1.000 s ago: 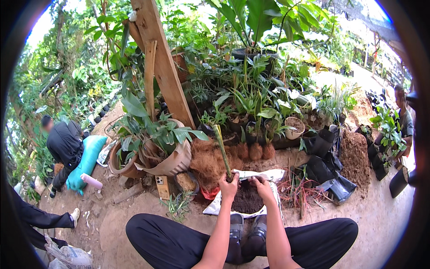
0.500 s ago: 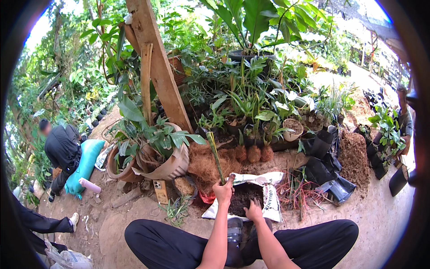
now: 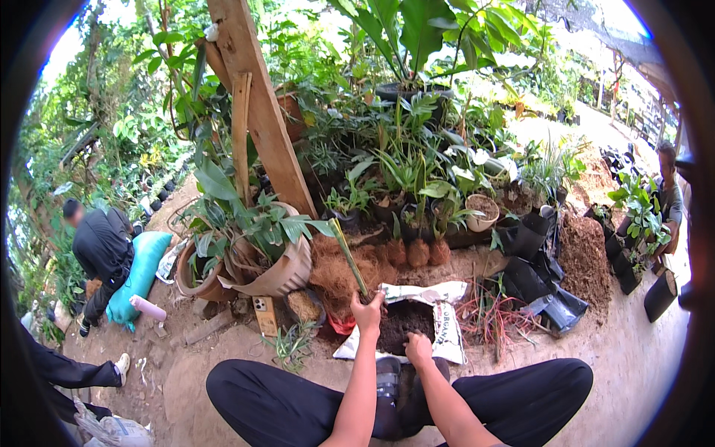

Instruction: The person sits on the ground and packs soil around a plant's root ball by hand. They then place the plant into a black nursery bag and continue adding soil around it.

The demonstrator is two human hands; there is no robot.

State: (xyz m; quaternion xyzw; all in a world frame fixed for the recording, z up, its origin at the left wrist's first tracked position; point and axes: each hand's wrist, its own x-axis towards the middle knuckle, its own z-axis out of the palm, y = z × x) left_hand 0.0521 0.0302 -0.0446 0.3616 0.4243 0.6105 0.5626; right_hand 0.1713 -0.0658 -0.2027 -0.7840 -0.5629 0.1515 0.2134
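Observation:
My left hand (image 3: 367, 313) is closed round the lower part of a green stem cutting (image 3: 348, 257). The stem leans up and to the left, its pale cut top near the fibre. Just right of it lies an opened white sack (image 3: 449, 331) with dark soil (image 3: 406, 320) in it. My right hand (image 3: 418, 349) is at the near side of that soil with its fingers curled in. Whatever may be inside those fingers is hidden.
Brown coconut fibre (image 3: 346, 270) and a large clay pot (image 3: 287, 268) lie beyond my left hand. Reddish roots or stems (image 3: 495, 316) and black plastic bags (image 3: 532, 279) are to the right. A phone (image 3: 265, 316) stands near the pot. A person (image 3: 104, 246) bends at the left.
My right hand has drawn slightly back and left across the soil, its fingers going from spread to curled. My left hand has shifted slightly left, and the stem leans further left.

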